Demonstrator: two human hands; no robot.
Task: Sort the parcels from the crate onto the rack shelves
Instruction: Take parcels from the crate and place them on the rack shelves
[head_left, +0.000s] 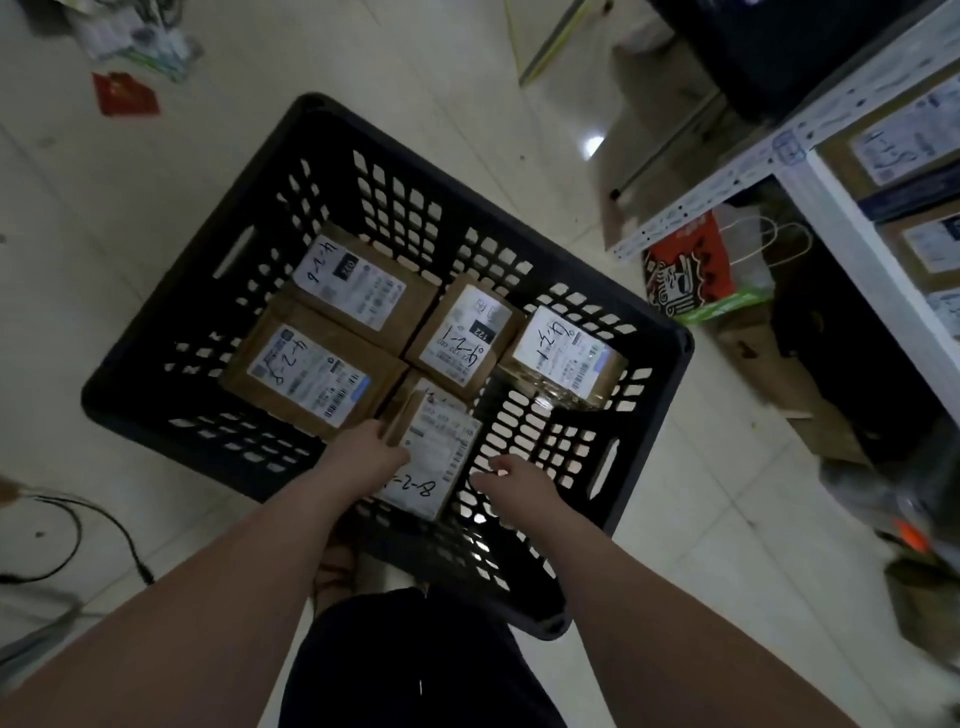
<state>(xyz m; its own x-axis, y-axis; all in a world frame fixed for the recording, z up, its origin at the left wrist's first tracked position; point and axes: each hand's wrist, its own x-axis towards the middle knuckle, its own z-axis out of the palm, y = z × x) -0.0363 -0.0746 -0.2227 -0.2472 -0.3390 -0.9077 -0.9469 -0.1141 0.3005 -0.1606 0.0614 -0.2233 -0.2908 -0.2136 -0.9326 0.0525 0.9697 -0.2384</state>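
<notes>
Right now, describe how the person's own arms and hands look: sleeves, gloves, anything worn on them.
Both arms are bare up to the frame's lower edge; no sleeve shows. The left hand and the right hand are ungloved, and no watch, bracelet or ring is visible. The picture is dim and slightly blurred, so fine marks cannot be told.

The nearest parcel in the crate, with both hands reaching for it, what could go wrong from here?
1. Only the left hand touches the nearest parcel; the right hand is open beside it. A one-sided lift might let it slip.
2. It sits tight against the neighbouring parcels, so pulling it up could drag or tip one.
3. Its handwritten code is partly hidden by the left hand, so it could be misread and land on the wrong rack shelf.
</notes>
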